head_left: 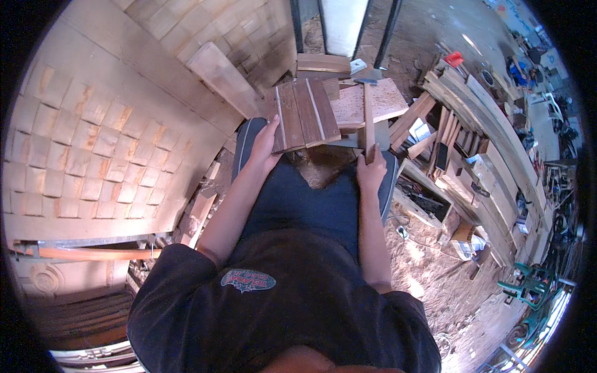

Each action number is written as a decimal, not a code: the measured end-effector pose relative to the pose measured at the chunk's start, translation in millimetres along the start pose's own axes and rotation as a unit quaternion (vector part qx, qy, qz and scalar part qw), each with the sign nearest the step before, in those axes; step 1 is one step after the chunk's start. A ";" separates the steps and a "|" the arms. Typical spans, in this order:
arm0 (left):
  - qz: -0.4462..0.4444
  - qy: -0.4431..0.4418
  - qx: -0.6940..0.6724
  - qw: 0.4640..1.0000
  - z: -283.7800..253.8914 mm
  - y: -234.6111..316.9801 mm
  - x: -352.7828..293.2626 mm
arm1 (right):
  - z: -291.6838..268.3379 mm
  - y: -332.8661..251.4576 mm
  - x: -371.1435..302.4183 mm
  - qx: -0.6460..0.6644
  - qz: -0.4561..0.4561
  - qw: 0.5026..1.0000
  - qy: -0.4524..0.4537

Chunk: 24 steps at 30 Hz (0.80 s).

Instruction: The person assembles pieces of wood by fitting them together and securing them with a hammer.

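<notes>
My left hand [267, 143] grips the near left edge of a dark brown wooden panel [297, 124] with two pale strips across it. The panel lies tilted in front of my knees. In my right hand [372, 169], closed round the lower end of its handle, is a hammer [369, 118] with a wooden handle; its dark metal head points away from me. Beneath the hammer and beside the panel rests a lighter, pinkish board [392, 99] with specks on its surface. What supports the panel from below is mostly hidden.
A large wooden piece with a raised block pattern [81, 155] stands on the left. A plank [224, 78] leans behind the panel. On the right are stacked long timbers [491, 112], an open wooden box [426, 196] and a green plastic chair [528, 286].
</notes>
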State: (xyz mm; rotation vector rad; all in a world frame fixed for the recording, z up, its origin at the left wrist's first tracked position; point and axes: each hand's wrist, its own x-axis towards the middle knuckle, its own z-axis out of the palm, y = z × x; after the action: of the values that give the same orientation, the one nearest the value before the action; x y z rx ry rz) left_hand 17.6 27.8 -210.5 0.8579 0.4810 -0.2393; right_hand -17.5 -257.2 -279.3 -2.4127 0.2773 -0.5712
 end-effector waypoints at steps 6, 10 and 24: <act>-0.024 -0.009 0.012 1.000 3.8 -12.7 42.7 | 4.4 7.6 4.8 -0.044 0.079 0.994 -0.067; -0.005 -0.010 0.008 1.000 11.7 -19.5 50.0 | 2.7 7.4 7.4 -0.040 0.085 0.994 -0.055; 0.017 -0.021 0.087 0.996 2.9 35.2 67.4 | 26.2 -30.2 74.7 0.289 -0.026 0.956 0.045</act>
State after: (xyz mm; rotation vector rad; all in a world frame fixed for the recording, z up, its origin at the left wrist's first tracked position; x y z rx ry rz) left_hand 90.7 47.2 -219.0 1.0290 0.4106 -0.2711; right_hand 62.4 -244.4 -254.0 -1.8336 0.0659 -0.6780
